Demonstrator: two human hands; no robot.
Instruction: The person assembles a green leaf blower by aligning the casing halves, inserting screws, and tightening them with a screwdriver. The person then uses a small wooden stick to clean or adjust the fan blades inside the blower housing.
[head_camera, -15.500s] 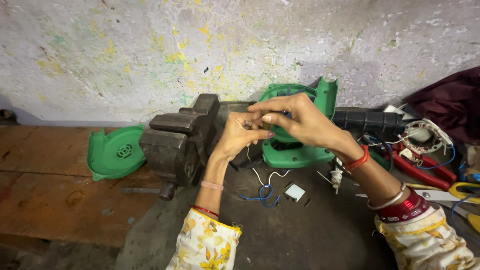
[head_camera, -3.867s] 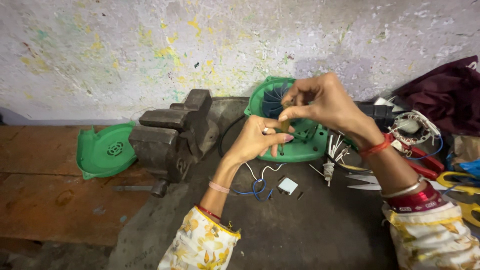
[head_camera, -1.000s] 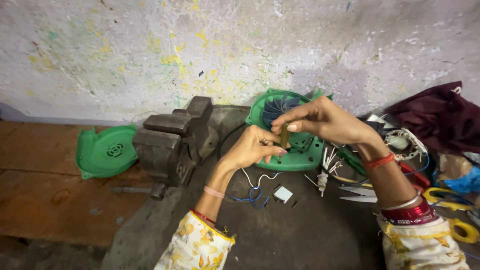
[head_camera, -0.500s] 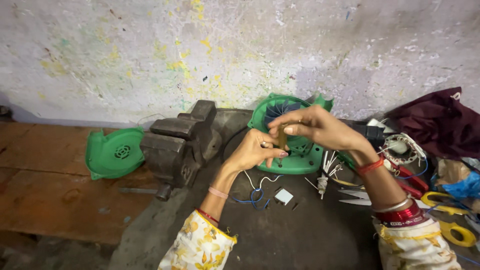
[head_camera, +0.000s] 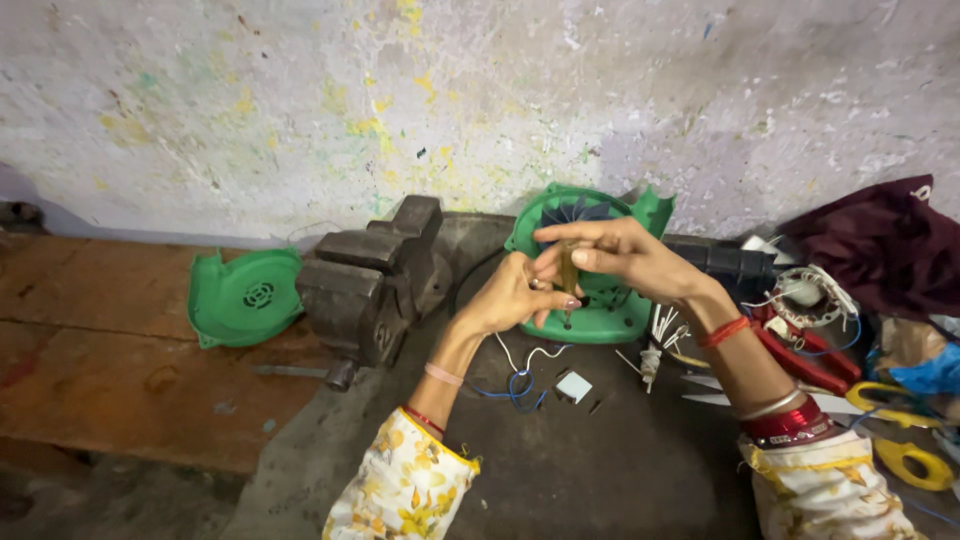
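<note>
I keep my right hand (head_camera: 625, 262) grip pinched on the small brown part (head_camera: 568, 268) above the green fan housing (head_camera: 590, 300), left hand (head_camera: 510, 295) fingertips closed steadying its lower end

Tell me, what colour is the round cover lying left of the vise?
Green, seen best in the head view: round cover, beside the vise.

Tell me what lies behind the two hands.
Behind the left hand and right hand lies a green fan housing with dark blades at its top. The hands cover its middle.
</note>
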